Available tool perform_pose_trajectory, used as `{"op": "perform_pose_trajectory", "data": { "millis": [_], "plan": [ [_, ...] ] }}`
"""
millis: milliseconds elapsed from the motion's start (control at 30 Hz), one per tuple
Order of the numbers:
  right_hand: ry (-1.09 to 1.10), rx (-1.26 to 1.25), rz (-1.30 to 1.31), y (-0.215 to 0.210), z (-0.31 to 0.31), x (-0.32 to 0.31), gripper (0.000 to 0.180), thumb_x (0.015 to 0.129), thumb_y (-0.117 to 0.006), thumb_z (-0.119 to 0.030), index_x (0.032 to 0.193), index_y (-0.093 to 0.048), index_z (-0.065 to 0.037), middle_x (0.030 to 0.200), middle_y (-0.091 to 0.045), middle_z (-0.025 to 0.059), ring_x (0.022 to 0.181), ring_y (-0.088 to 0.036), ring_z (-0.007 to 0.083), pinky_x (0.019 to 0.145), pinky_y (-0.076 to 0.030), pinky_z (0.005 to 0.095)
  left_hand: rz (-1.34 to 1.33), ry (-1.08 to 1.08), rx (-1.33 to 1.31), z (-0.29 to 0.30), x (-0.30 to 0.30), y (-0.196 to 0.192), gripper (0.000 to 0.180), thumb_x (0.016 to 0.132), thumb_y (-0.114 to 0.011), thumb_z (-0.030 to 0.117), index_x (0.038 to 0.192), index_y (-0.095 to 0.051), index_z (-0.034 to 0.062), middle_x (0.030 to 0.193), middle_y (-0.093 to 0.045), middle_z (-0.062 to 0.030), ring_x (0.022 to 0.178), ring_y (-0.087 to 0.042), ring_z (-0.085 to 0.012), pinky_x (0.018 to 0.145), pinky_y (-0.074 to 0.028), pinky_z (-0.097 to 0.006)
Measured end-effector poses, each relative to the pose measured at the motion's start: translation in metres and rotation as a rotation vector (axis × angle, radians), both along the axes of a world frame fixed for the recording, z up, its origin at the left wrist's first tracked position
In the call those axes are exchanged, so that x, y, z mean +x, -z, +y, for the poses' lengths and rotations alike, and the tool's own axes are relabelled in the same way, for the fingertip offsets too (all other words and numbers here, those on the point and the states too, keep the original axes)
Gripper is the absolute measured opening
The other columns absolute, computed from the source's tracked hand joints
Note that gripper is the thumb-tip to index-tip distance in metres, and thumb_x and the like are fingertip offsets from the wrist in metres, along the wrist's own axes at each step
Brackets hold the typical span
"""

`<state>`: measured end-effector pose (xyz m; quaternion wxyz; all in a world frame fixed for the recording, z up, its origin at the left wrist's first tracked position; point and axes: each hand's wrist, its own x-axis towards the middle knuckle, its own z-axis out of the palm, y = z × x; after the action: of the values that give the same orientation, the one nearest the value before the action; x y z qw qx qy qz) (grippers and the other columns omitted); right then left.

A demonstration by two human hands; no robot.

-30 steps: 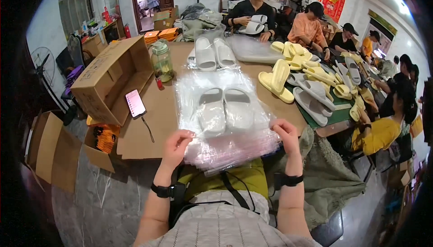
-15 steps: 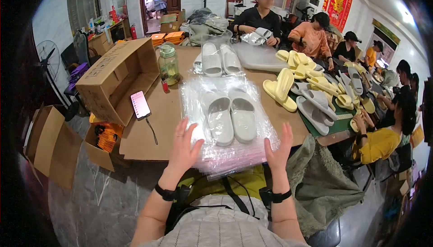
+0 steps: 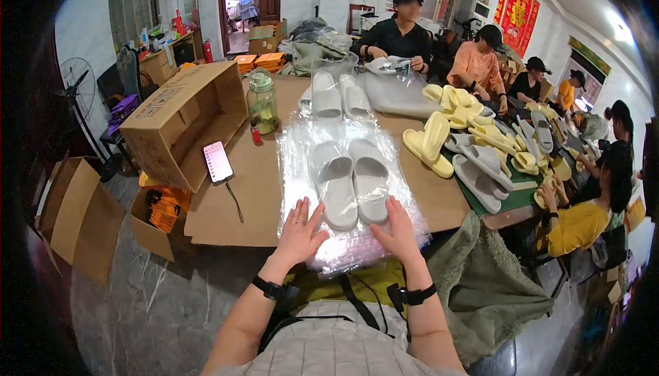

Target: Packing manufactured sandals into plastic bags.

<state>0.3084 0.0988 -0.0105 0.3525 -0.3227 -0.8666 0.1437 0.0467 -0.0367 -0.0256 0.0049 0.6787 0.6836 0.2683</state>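
Pressing flat on a stack of clear plastic bags (image 3: 347, 191) at the near edge of the table (image 3: 226, 204), both palms down and fingers spread, pinching nothing. Left hand (image 3: 300, 232) on the near left corner of the stack, right hand (image 3: 397, 233) on the near right corner, wide apart, probably to keep the slippery sheets from sliding off the edge. Just beyond the fingertips, on top of the stack, a pair of grey slippers (image 3: 353, 180) side by side, toes toward the body, centred as if lined up for bagging. Left of the stack, a phone (image 3: 217, 162) leaning on an open cardboard box (image 3: 182, 119). Behind the stack, a green water jug (image 3: 262, 103) and another grey pair (image 3: 336, 96). Right of the stack, yellow slippers (image 3: 429, 144) in a loose heap, within reach of other seated people.
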Motion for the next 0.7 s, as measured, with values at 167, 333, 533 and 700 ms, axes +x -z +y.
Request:
{"op": "perform_pose_trajectory", "data": {
  "millis": [167, 333, 533, 700],
  "plan": [
    [0.084, 0.043, 0.112, -0.06, -0.002, -0.039, 0.045, 0.085, -0.075, -0.031, 0.117, -0.061, -0.002, 0.123, -0.059, 0.0214, 0.115, -0.055, 0.0405, 0.094, -0.048, 0.0461, 0.008, -0.014, 0.01, 0.001, 0.0, 0.004, 0.071, 0.095, -0.056, 0.045, 0.156, -0.031, 0.0167, 0.158, -0.023, -0.0318, 0.147, -0.022, -0.0471, 0.118, -0.022, -0.054],
    [0.274, 0.071, 0.007, -0.057, 0.029, -0.108, 0.045, 0.085, -0.074, -0.038, 0.103, -0.064, 0.002, 0.101, -0.063, 0.0185, 0.1, -0.058, 0.0374, 0.084, -0.05, 0.0459, 0.021, -0.02, -0.031, 0.001, 0.0, 0.003, 0.071, 0.096, -0.055, 0.046, 0.157, -0.031, 0.0167, 0.158, -0.022, -0.0314, 0.147, -0.022, -0.0458, 0.119, -0.02, -0.052],
    [0.396, 0.037, -0.234, -0.043, 0.056, -0.151, 0.051, 0.082, -0.075, -0.042, 0.098, -0.063, 0.004, 0.096, -0.064, 0.0227, 0.098, -0.064, 0.0384, 0.084, -0.053, 0.0463, -0.064, 0.008, -0.023, -0.001, -0.003, 0.001, 0.078, 0.095, -0.056, 0.049, 0.157, -0.028, 0.0119, 0.159, -0.022, -0.0303, 0.148, -0.02, -0.0446, 0.12, -0.018, -0.051],
    [0.423, 0.042, -0.115, -0.019, 0.073, -0.15, 0.031, 0.087, -0.068, -0.031, 0.091, -0.063, -0.001, 0.093, -0.066, 0.0194, 0.085, -0.067, 0.0388, 0.076, -0.054, 0.0469, -0.111, 0.007, 0.002, 0.0, -0.002, 0.0, 0.097, 0.09, -0.061, 0.053, 0.154, -0.017, -0.0055, 0.158, -0.024, -0.0293, 0.149, -0.019, -0.0421, 0.121, -0.016, -0.049]
  ]
}}
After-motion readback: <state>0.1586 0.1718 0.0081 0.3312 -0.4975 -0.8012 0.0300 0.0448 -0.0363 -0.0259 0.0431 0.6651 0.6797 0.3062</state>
